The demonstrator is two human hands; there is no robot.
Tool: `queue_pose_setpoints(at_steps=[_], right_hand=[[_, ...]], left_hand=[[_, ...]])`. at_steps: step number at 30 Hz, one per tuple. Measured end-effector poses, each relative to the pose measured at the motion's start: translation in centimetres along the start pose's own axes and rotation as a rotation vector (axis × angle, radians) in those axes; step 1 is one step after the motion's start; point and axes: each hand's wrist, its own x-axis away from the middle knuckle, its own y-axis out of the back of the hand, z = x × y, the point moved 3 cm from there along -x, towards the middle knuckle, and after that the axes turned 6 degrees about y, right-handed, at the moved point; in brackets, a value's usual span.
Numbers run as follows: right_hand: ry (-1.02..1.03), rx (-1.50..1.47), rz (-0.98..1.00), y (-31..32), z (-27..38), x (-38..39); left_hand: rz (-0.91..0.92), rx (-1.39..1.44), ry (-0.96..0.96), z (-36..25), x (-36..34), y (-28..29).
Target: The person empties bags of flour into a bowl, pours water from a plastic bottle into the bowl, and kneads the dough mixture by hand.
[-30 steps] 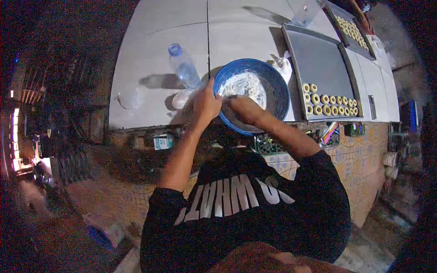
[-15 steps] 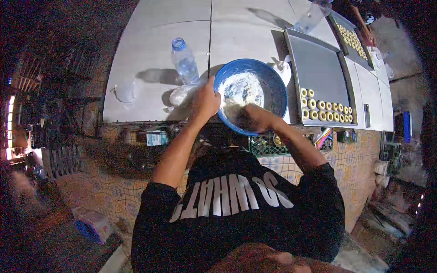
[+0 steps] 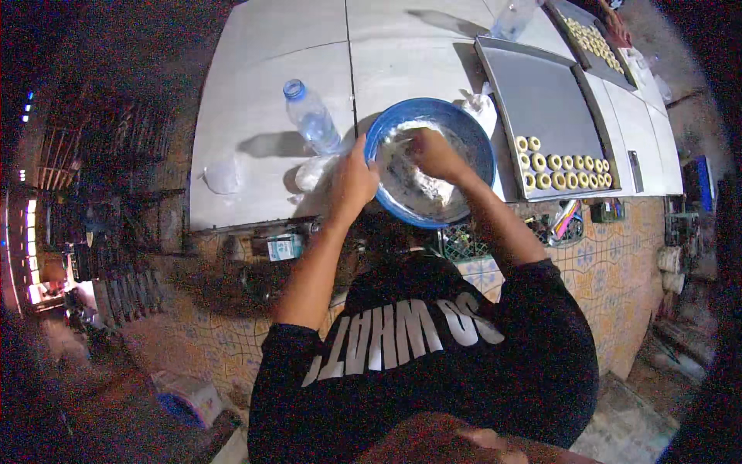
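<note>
A round blue basin (image 3: 483, 151) stands at the near edge of the table, with white flour (image 3: 434, 189) inside. My left hand (image 3: 355, 185) is closed on the basin's left rim. Down in the basin, my right hand (image 3: 437, 157) is curled like a fist over the flour; its fingertips are hidden, and I cannot make out what they hold. Left of the basin are a clear plastic bottle (image 3: 313, 120) without a cap and a small white plastic bag (image 3: 311, 175). Another white bag (image 3: 481, 110) lies behind the basin's right side.
A dark metal tray (image 3: 541, 100) on the right carries rows of ring-shaped dough pieces (image 3: 568, 172) along its near end. Farther off is a second tray (image 3: 580, 48) of rings, near another person's hand (image 3: 616, 31). A clear bag (image 3: 222, 176) lies far left.
My right hand has swung toward the far side of the basin, baring flour at the near side. My left hand stays on the rim. The view has shifted slightly.
</note>
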Motion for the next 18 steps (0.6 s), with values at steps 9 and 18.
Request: queue_pose_setpoints(at_steps=[9, 18], right_hand=[[-0.005, 0.326, 0.0, -2.4, -2.9, -0.6], [0.268, 0.358, 0.311, -2.8, 3.7, 5.0]], left_hand=[[0.033, -0.006, -0.048, -1.1, 0.1, 0.5], [-0.018, 0.097, 0.007, 1.4, -0.4, -1.6]])
